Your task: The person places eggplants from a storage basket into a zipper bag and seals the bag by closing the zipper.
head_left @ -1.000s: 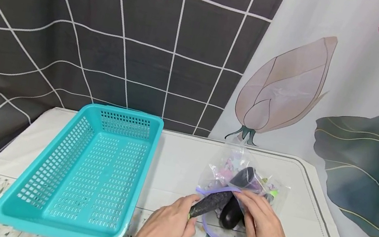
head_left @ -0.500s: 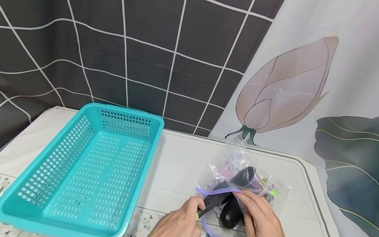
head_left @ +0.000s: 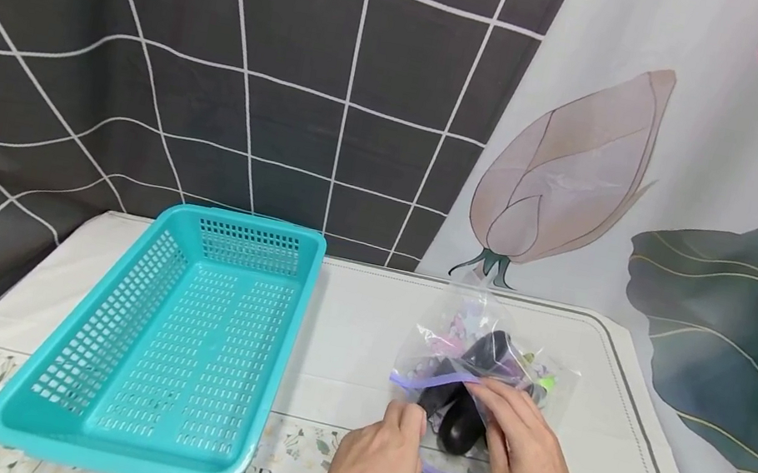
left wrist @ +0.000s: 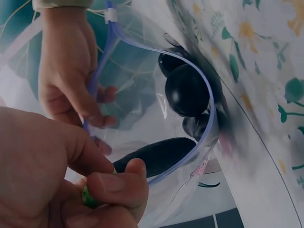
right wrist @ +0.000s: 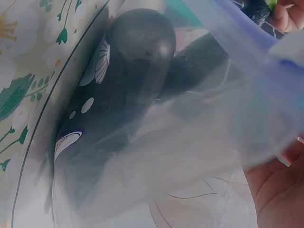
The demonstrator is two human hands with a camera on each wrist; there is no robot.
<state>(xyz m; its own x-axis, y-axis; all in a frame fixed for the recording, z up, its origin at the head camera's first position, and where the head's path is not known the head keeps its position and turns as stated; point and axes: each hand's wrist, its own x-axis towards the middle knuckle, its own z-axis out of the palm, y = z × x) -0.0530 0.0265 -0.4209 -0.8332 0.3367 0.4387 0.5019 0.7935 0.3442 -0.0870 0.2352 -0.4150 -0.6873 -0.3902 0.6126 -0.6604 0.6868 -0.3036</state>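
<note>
A clear zip bag (head_left: pixel 424 346) with a purple closure lies on the right part of the table, its mouth toward me. My left hand (head_left: pixel 376 469) pinches the green end (left wrist: pixel 89 197) of a long dark vegetable (left wrist: pixel 164 156), whose far end reaches through the mouth into the bag. At the bag's upper edge, my right hand (head_left: pixel 530 458) holds the purple rim, with some fingers inside the mouth. A shiny black eggplant (head_left: pixel 463 427) rests in the opening, and more dark rounded things (left wrist: pixel 195 126) sit around it. The right wrist view is hazy through the plastic.
A turquoise basket (head_left: pixel 297 323) with slotted walls stands to the left of the bag. The table (head_left: pixel 360 318) wears a white cover with a floral front. A dark grid curtain (head_left: pixel 294 27) and a white printed curtain (head_left: pixel 614 24) hang behind.
My left hand has moved right and slightly forward, pushing the long dark vegetable deeper into the bag, so less of it shows outside. My right hand stays at the rim.
</note>
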